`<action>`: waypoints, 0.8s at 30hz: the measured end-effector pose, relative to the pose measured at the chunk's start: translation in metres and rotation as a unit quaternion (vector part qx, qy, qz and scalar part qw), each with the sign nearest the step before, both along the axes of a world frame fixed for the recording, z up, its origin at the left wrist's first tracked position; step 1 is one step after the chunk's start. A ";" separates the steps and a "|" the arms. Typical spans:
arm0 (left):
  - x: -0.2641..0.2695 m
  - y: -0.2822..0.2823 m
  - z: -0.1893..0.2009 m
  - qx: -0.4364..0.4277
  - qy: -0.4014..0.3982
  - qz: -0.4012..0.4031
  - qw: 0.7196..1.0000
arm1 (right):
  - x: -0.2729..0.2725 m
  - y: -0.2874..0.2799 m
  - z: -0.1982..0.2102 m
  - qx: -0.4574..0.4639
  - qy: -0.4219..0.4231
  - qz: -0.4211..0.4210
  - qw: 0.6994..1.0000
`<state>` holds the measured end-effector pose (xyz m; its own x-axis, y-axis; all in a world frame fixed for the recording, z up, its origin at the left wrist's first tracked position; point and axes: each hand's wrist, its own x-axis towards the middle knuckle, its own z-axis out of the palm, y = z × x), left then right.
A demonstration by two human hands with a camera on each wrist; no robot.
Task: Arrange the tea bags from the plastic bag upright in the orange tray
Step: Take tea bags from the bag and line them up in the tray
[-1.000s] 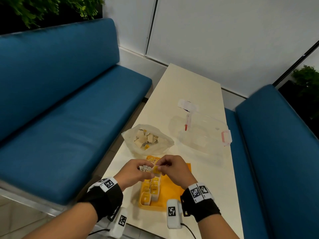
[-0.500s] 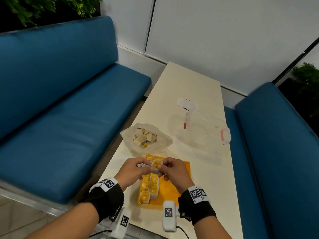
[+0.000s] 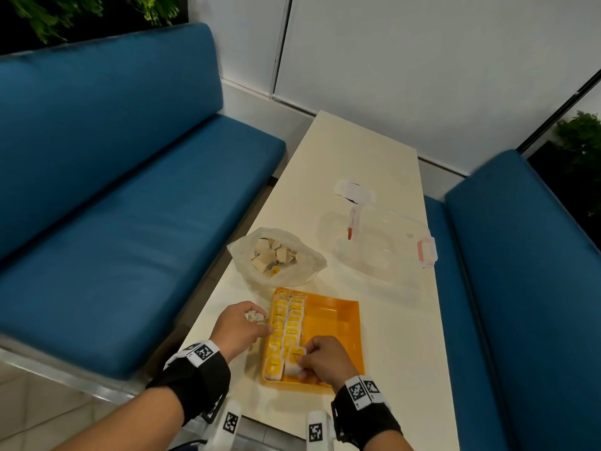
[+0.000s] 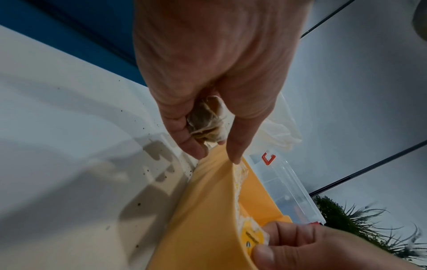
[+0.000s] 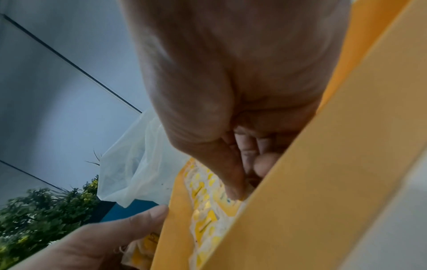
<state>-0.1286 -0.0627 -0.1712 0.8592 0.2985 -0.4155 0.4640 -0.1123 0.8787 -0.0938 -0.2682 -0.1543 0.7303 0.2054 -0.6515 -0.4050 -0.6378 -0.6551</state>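
Note:
The orange tray (image 3: 338, 320) lies on the table near me, with two rows of upright tea bags (image 3: 289, 323) along its left side. My right hand (image 3: 300, 362) pinches a yellow-tagged tea bag (image 3: 294, 361) at the near end of the second row. My left hand (image 3: 257, 323) grips a small bunch of tea bags (image 4: 208, 124) in curled fingers, and one fingertip touches the tray's left rim (image 4: 208, 201). Behind the tray the open plastic bag (image 3: 276, 258) holds several more tea bags. In the right wrist view my right hand's fingers (image 5: 235, 182) reach down among the rows.
A clear plastic box (image 3: 383, 242) with red latches stands at the right back of the table, with a white paper (image 3: 354, 193) behind it. Blue benches (image 3: 130, 206) flank the narrow table on both sides. The table's near edge lies just below the tray.
My hands were together above the tray. They have parted: the right went down to the tray's near end with one tea bag, and the left moved to the left rim with the rest.

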 end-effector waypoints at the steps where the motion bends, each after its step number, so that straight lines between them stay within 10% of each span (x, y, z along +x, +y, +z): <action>1: 0.000 0.000 0.000 0.001 0.000 0.000 1.000 | 0.000 -0.001 -0.001 -0.010 -0.002 0.000 1.000; 24: -0.003 0.001 0.001 -0.027 0.013 0.001 1.000 | -0.006 0.024 0.000 -0.076 -0.016 -0.029 0.997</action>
